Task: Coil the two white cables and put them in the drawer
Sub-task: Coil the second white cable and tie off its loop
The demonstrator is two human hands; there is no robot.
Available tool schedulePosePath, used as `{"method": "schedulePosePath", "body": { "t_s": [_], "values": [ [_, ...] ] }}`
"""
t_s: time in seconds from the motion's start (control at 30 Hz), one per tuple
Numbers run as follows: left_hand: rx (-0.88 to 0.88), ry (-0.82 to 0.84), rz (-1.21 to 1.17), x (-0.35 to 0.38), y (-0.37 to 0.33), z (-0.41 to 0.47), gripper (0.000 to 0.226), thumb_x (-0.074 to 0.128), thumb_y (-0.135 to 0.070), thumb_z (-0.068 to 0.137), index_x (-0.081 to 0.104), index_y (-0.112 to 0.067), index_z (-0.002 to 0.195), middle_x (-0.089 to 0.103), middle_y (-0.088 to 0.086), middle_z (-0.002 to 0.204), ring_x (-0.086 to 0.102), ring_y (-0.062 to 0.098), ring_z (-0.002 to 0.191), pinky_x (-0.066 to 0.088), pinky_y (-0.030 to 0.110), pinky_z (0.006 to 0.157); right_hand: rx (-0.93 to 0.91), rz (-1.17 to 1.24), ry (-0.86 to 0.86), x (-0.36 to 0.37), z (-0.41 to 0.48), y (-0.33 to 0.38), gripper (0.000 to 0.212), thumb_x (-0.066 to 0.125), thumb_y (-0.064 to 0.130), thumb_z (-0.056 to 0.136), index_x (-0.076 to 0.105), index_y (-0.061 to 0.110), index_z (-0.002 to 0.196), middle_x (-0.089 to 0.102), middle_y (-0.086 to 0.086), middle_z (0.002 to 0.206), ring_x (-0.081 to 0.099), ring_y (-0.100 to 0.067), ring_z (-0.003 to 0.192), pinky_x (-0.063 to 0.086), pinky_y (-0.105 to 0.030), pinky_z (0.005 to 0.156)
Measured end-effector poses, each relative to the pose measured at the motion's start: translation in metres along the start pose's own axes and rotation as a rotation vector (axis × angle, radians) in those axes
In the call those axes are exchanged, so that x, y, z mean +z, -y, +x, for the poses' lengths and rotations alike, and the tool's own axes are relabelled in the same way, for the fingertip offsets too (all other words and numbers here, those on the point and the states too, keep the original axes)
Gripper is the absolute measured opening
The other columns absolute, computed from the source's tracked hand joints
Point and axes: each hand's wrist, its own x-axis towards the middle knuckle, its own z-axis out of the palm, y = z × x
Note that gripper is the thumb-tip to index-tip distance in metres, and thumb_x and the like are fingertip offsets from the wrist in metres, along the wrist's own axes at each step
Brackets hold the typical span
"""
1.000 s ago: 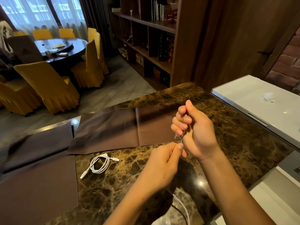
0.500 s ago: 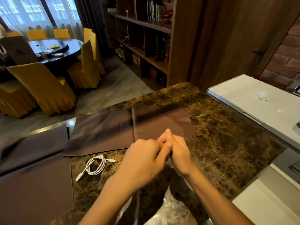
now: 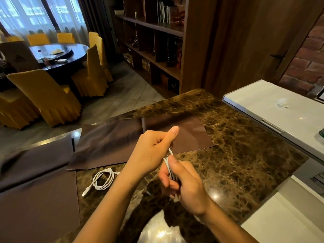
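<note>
One white cable (image 3: 102,180) lies coiled on the brown marble counter (image 3: 236,155), left of my arms, with a plug end pointing toward the front left. My right hand (image 3: 182,181) grips several loops of the second white cable (image 3: 169,165) above the counter, thumb pressed along the strands. My left hand (image 3: 154,149) hovers just above and left of it, fingers curled round the cable's upper strand, thumb raised. No drawer is visible.
Dark brown placemats (image 3: 122,141) lie across the counter's far and left parts. A white raised surface (image 3: 280,109) borders the counter on the right. Beyond are yellow-covered chairs (image 3: 47,95), a round table and a wooden bookshelf (image 3: 157,50).
My hands have separated: the right dropped toward me with the gathered loops, the left lifted up and away drawing the strand. The coiled cable on the counter has not moved.
</note>
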Motion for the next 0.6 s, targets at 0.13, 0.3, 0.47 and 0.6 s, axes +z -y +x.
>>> {"method": "schedulePosePath", "body": {
  "t_s": [0.13,0.3,0.47,0.6],
  "values": [
    [-0.006,-0.06,-0.224,0.008,-0.003,-0.006,0.059,0.049,-0.041,0.1,0.039,-0.021,0.045,0.036,-0.008,0.043,0.032,0.007,0.042,0.029,0.019,0.046,-0.015,0.196,0.087,-0.001,0.003,0.028,0.038,0.044,0.035,0.094,0.057,0.013,0.066,0.032,0.005,0.05,0.03,-0.011,0.043,0.027,-0.027,0.043],
    [-0.125,-0.083,-0.404,0.029,-0.003,-0.016,0.059,0.045,-0.007,0.105,0.058,-0.029,0.052,0.057,-0.009,0.043,0.053,-0.003,0.039,0.041,0.009,0.042,-0.039,0.392,0.079,-0.007,0.02,0.055,0.041,0.034,0.027,0.1,0.05,0.008,0.067,0.025,0.001,0.052,0.016,-0.016,0.044,0.017,-0.028,0.041],
    [-0.12,-0.126,-0.386,0.047,0.024,-0.027,0.06,0.045,0.004,0.101,0.064,-0.033,0.059,0.061,-0.014,0.052,0.052,-0.006,0.051,0.04,0.014,0.053,0.001,0.46,-0.061,-0.021,0.038,0.046,0.043,0.033,0.028,0.102,0.049,0.01,0.067,0.026,0.002,0.052,0.025,-0.01,0.043,0.019,-0.026,0.043],
    [-0.148,-0.079,-0.168,0.057,0.031,-0.045,0.047,0.044,-0.011,0.104,0.05,-0.024,0.06,0.046,-0.01,0.053,0.039,0.001,0.052,0.034,0.022,0.054,0.005,0.449,-0.156,-0.035,0.051,0.041,0.045,0.034,0.03,0.104,0.051,0.012,0.066,0.032,0.005,0.051,0.029,-0.008,0.043,0.024,-0.023,0.041]
  ]
}}
